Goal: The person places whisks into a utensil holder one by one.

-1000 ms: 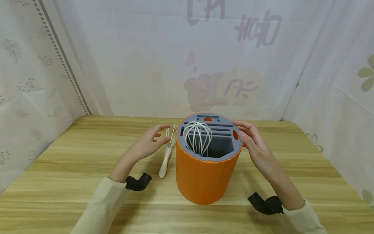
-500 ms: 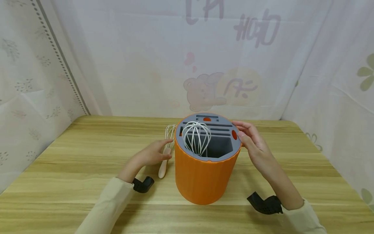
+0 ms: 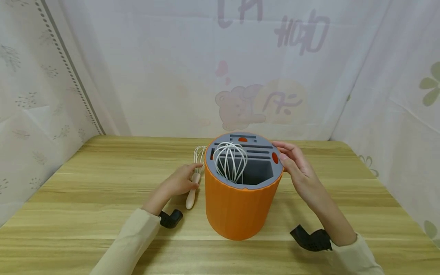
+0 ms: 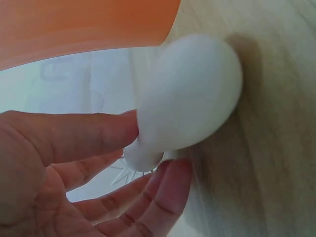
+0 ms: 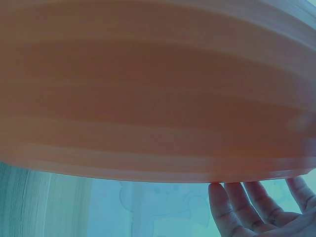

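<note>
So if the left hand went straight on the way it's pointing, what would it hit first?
Probably the orange holder, past the whisk handle that the left hand has between thumb and fingers; the gap is hard to judge.

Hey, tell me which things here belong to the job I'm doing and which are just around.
Part of the job:
- whisk on the table, held at its handle by the left hand
- orange utensil holder, touched by the right hand
- second whisk, standing wires-up in that holder

Just around:
- wood-grain table
- bear-print curtain
- black wrist devices
</note>
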{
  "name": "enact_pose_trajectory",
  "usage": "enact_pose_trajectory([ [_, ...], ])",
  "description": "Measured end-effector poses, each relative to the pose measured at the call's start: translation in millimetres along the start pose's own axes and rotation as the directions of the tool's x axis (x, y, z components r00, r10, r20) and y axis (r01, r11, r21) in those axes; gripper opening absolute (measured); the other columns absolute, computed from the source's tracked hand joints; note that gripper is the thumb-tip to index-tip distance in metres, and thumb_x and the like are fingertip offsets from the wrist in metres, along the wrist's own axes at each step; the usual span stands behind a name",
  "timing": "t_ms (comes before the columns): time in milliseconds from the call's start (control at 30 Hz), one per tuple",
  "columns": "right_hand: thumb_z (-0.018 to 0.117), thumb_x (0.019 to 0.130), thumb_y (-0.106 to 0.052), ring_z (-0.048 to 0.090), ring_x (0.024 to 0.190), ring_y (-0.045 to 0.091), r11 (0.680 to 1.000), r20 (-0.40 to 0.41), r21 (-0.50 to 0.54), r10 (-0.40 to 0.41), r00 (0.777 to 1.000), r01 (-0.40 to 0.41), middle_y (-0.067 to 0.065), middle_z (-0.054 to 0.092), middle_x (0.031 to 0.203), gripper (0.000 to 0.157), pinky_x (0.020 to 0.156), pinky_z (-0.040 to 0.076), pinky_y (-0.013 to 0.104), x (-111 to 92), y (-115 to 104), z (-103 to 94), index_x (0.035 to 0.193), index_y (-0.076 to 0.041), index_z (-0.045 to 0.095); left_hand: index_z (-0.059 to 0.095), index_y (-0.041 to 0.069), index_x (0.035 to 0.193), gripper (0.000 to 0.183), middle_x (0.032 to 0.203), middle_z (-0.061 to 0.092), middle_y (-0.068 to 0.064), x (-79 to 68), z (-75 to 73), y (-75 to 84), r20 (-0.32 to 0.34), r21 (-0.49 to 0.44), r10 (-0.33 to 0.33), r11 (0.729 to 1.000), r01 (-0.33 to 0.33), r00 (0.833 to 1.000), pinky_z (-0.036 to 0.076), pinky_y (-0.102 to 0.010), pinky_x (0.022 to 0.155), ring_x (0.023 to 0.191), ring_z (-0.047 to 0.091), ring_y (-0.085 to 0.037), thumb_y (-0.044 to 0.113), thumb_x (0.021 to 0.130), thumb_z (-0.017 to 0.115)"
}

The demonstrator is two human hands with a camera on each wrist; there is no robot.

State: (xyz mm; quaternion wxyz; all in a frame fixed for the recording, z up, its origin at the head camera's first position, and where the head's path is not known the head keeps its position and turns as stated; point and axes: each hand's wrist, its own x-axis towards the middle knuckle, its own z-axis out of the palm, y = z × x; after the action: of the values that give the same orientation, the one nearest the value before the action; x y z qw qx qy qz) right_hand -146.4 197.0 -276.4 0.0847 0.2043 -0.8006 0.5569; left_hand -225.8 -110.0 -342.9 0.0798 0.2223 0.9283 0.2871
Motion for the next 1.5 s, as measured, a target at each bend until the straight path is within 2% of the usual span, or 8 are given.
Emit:
enact_pose_trajectory([
  [167,0.034,0.102,-0.025,0.052,0.108,0.011,1.000,0.005,-0.004,0.008,1.000,-0.008,0.005,0.048,0.127,0.039,0.086,0.045,0.017,0.0,0.0,0.3,0.137,-0.008,0.036,0.045,0.001,0.134,0.059,0.122,0.054,-0.028,-2.5,0.4,0.4,-0.010,-0.049,-0.039,0.998,0.039,0.999,0.045,-0.048,0.093,0.111,0.053,-0.039,0.002,0.079,0.068],
  [400,0.033,0.102,-0.024,0.052,0.108,0.011,1.000,0.004,0.003,0.005,1.000,-0.005,0.004,0.048,0.127,0.039,0.086,0.045,0.017,-0.2,0.2,0.4,0.137,-0.008,0.036,0.045,0.003,0.133,0.057,0.114,0.057,-0.030,-0.2,2.5,-3.4,-0.012,-0.120,-0.075,0.990,0.073,0.997,0.054,-0.035,0.070,0.087,0.061,-0.030,0.001,0.080,0.066],
  [467,0.033,0.102,-0.024,0.052,0.108,0.011,1.000,0.003,0.004,0.003,1.000,-0.003,0.004,0.048,0.126,0.039,0.085,0.045,0.017,-0.3,0.1,0.4,0.137,-0.007,0.036,0.043,0.003,0.135,0.058,0.116,0.055,-0.030,-1.8,1.0,0.4,0.017,-0.213,-0.132,0.968,0.133,0.991,0.056,-0.034,0.065,0.082,0.063,-0.027,-0.003,0.081,0.063],
  [633,0.033,0.102,-0.024,0.052,0.108,0.011,1.000,0.007,-0.001,0.007,1.000,-0.007,0.005,0.048,0.127,0.038,0.086,0.045,0.017,-0.2,-0.1,0.6,0.136,-0.008,0.036,0.039,0.003,0.137,0.059,0.116,0.055,-0.030,-2.7,1.0,-1.5,0.045,-0.352,-0.188,0.916,0.191,0.981,0.057,-0.034,0.060,0.071,0.064,-0.021,-0.005,0.083,0.060],
  [800,0.034,0.102,-0.025,0.052,0.108,0.012,1.000,0.009,0.001,0.010,1.000,-0.010,0.005,0.048,0.127,0.038,0.086,0.046,0.018,0.7,-0.5,1.4,0.136,-0.009,0.037,0.037,0.004,0.138,0.059,0.117,0.054,-0.030,-2.2,-1.3,-4.5,0.027,-0.361,-0.204,0.911,0.200,0.979,0.057,-0.034,0.063,0.070,0.062,-0.020,-0.005,0.084,0.060],
  [1100,0.033,0.102,-0.025,0.052,0.108,0.012,1.000,0.013,-0.004,0.015,1.000,-0.015,0.006,0.047,0.128,0.038,0.086,0.045,0.018,0.6,0.0,0.9,0.137,-0.010,0.036,0.034,0.007,0.141,0.061,0.121,0.050,-0.030,-3.1,-11.5,-4.1,-0.070,-0.402,-0.188,0.904,0.144,0.980,0.056,-0.036,0.060,0.065,0.062,-0.020,-0.002,0.086,0.058],
  [1333,0.033,0.102,-0.026,0.052,0.109,0.012,1.000,0.016,0.006,0.011,1.000,-0.011,0.006,0.047,0.128,0.039,0.087,0.045,0.017,-0.6,0.7,-0.7,0.137,-0.009,0.035,0.029,0.009,0.144,0.064,0.127,0.045,-0.030,-4.5,-23.2,2.7,-0.155,-0.474,-0.153,0.878,0.062,0.976,0.057,-0.042,0.069,0.091,0.063,-0.034,-0.004,0.088,0.056],
  [1500,0.033,0.102,-0.026,0.052,0.108,0.012,1.000,0.014,0.002,0.006,1.000,-0.006,0.006,0.047,0.128,0.039,0.087,0.045,0.017,-0.1,0.4,-0.4,0.137,-0.009,0.035,0.029,0.012,0.145,0.064,0.130,0.043,-0.027,-8.5,-33.0,10.7,-0.253,-0.488,-0.127,0.873,-0.013,0.959,0.057,-0.038,0.069,0.094,0.061,-0.035,-0.004,0.088,0.056],
])
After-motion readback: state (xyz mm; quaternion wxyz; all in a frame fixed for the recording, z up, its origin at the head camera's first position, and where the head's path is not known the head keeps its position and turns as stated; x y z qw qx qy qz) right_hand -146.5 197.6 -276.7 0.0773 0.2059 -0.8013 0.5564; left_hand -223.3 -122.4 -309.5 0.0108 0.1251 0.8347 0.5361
